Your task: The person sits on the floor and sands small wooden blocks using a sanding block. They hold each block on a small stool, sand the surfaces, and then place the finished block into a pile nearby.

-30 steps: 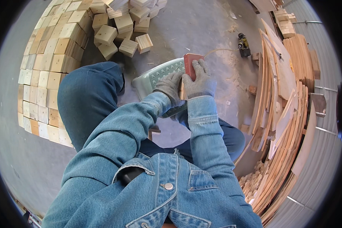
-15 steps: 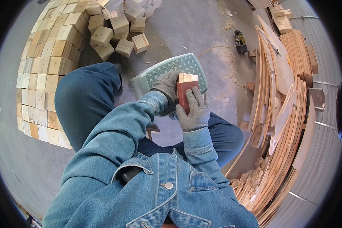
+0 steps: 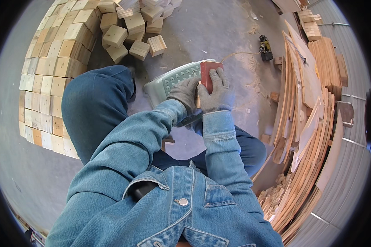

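My right hand (image 3: 217, 94), in a grey glove, is closed on a flat reddish-brown sanding block (image 3: 207, 73), with its fingers along the face. Close beside it, my gloved left hand (image 3: 184, 94) is wrapped round a wooden block (image 3: 198, 99). Only a narrow strip of that wood shows between the hands; the sanding block and gloves cover the rest. Both hands are over a pale green plastic step stool (image 3: 156, 85) with a patterned top, between my knees.
Stacked wooden blocks (image 3: 49, 68) form a wall at the left, with loose blocks (image 3: 115, 36) heaped beside it. A cordless drill (image 3: 265, 48) stands on the floor at the far right. Plywood sheets and wood strips (image 3: 307, 152) lean along the right side. Sawdust lies near the drill.
My right hand has pushed the sanding block away from me and slightly right, over the wooden block. The wood's pale end, visible before, is now covered. My left hand keeps its grip.
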{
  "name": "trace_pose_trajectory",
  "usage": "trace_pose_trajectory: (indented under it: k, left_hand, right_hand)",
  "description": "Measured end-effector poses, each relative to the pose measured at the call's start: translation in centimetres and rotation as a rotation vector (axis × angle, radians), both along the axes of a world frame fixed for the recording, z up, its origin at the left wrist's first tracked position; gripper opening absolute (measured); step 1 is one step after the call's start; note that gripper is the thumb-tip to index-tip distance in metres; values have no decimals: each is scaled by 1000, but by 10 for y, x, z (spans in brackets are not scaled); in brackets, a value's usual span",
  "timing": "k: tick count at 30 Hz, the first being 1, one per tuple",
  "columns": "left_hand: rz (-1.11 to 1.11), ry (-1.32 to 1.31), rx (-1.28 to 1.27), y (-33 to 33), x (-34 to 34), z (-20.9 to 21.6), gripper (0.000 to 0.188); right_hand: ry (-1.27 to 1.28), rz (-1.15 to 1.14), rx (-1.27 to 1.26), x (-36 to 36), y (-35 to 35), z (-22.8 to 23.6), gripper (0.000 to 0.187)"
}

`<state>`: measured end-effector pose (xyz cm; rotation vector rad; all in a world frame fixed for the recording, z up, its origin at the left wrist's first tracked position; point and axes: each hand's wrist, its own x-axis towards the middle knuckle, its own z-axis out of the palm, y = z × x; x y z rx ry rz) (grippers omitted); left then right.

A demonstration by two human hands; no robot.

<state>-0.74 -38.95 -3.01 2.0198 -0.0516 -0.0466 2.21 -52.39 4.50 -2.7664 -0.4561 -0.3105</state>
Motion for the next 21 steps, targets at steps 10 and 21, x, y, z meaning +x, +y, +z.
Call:
trace_pose_trajectory:
  k: [10, 21]
  left_hand:
    - [-18, 24, 62, -2, 2, -5, 76]
    - [-71, 62, 45, 0, 6, -12, 81]
  right_hand:
    - [10, 68, -73, -92, -30, 13, 70]
    - [-48, 78, 29, -32, -10, 3, 62]
